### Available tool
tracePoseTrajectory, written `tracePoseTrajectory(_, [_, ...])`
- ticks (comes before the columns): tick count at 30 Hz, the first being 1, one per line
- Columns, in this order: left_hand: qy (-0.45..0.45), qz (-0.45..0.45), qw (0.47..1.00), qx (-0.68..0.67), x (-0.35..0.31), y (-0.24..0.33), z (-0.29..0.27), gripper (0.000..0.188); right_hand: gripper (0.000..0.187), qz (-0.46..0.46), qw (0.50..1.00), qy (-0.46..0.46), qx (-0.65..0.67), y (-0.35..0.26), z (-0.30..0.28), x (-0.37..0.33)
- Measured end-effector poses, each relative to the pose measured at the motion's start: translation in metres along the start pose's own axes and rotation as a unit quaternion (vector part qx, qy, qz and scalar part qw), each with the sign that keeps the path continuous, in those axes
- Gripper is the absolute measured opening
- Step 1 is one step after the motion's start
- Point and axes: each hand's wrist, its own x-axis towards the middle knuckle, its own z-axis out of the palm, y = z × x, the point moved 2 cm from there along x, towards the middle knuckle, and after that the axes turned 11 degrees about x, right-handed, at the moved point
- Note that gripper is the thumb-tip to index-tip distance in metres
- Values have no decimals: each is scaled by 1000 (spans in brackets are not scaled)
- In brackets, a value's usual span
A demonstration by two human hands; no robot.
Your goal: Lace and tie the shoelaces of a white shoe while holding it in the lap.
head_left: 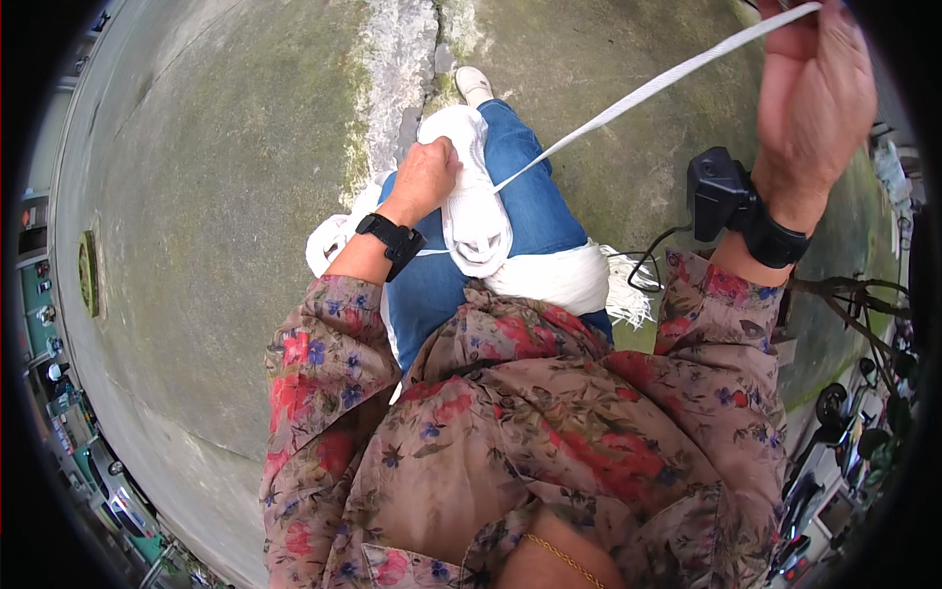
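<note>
A white sneaker [473, 201] is held on the lap, resting across the blue jeans [530, 201], its toe pointing toward the body and its upper looking clean and smooth. A flat white shoelace [648, 93] runs from the middle of the sneaker up and to the right in a taut, straight line. The left hand [424, 179] is closed over the far end of the sneaker, fingers curled down onto it and pressing it against the thigh; a black band is worn at that wrist. The right hand [814, 93] is raised well apart from the sneaker, its fingers pinched shut on the upper end of the shoelace — a black strap with a small black box [714, 191] is seen at its wrist, a thin cable hanging from it. A white fringed cloth [574, 280] lies on the lap just beneath the sneaker. Below — mossy, cracked concrete ground [226, 147]. No containers can be made out.
</note>
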Motion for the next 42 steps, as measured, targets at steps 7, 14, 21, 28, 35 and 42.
tracePoseTrajectory(7, [1,51,999,-2,-40,-29,6,24,19,720,677,-124,84,105,31,-188])
tracePoseTrajectory(14, [-27,-9,998,-60,-41,-35,12,31,17,649,722,-193,-138,138,56,-271])
tracePoseTrajectory(21, [-24,2,996,-90,-42,-37,12,35,15,484,783,-242,-308,134,62,-280])
tracePoseTrajectory(28, [27,-31,997,-69,-43,-38,15,38,14,475,766,-265,-343,137,70,-287])
tracePoseTrajectory(35, [46,-35,998,-39,-41,-41,22,41,9,425,741,-362,-374,144,78,-278])
tracePoseTrajectory(42, [5,-130,962,-240,-47,-47,11,41,15,442,729,-398,-339,150,74,-274])
